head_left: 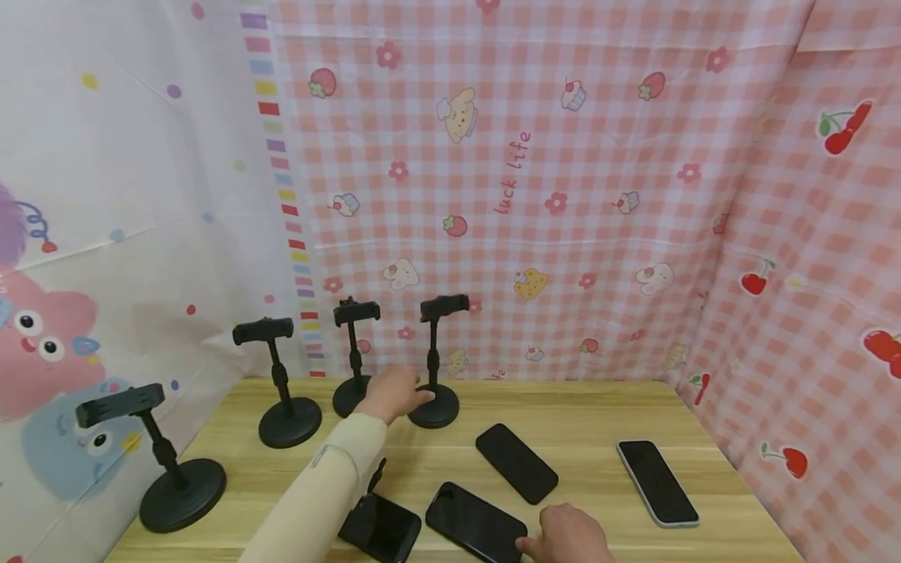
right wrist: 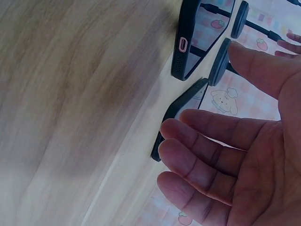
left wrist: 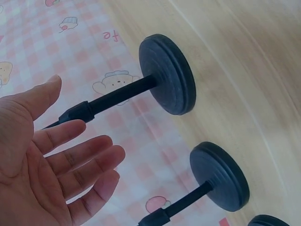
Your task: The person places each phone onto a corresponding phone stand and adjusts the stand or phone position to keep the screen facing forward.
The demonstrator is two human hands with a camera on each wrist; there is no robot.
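My left hand (head_left: 394, 391) reaches to the back of the table, beside the rightmost black phone stand (head_left: 433, 352). In the left wrist view its fingers are spread and loosely bent beside that stand's stem (left wrist: 122, 94), holding nothing. Another black phone stand (head_left: 355, 356) is partly behind the hand. My right hand (head_left: 568, 536) is at the front, by the right end of a black phone (head_left: 473, 520). The right wrist view shows its palm empty and its fingers (right wrist: 202, 160) loosely bent. Beyond that phone lies a second black phone (head_left: 517, 463).
Two more black stands stand at left, one further back (head_left: 280, 383) and one nearer (head_left: 165, 453). A white-edged phone (head_left: 657, 483) lies at right. Another dark phone (head_left: 383, 528) is partly covered by the left sleeve (head_left: 317, 489). Patterned cloth (head_left: 563, 234) hangs behind the wooden table (head_left: 584, 407).
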